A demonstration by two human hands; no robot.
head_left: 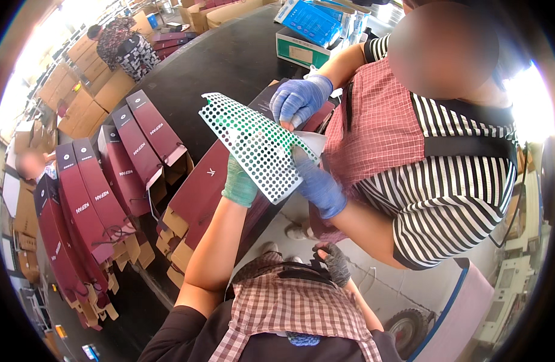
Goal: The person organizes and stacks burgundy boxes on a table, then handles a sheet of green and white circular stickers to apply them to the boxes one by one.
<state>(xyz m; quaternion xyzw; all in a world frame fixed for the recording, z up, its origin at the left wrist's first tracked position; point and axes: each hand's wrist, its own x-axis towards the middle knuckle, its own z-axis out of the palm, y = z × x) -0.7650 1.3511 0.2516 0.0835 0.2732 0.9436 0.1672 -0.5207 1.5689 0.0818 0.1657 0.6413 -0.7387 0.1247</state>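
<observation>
A white sheet with rows of round holes (253,145) is held up in front of me, tilted. My left hand (240,184), in a green knitted glove, reaches behind the sheet and grips it from below. Green glove shows through its holes, but most of the fingers are hidden. A co-worker's blue-gloved hands (301,99) work at the sheet's right edge, where a white corner (310,140) is lifted. Near my waist, away from the sheet, my right hand (336,265) wears a dark grey fingertip-less glove. Its fingers are curled together; what they hold, if anything, cannot be made out.
Several long maroon boxes (87,199) with open cardboard flaps lie on the black table (229,57) at left. Another maroon box (199,187) lies beneath my left forearm. Blue and green cartons (304,48) stand at the back. A co-worker in striped sleeves (458,187) stands close at right.
</observation>
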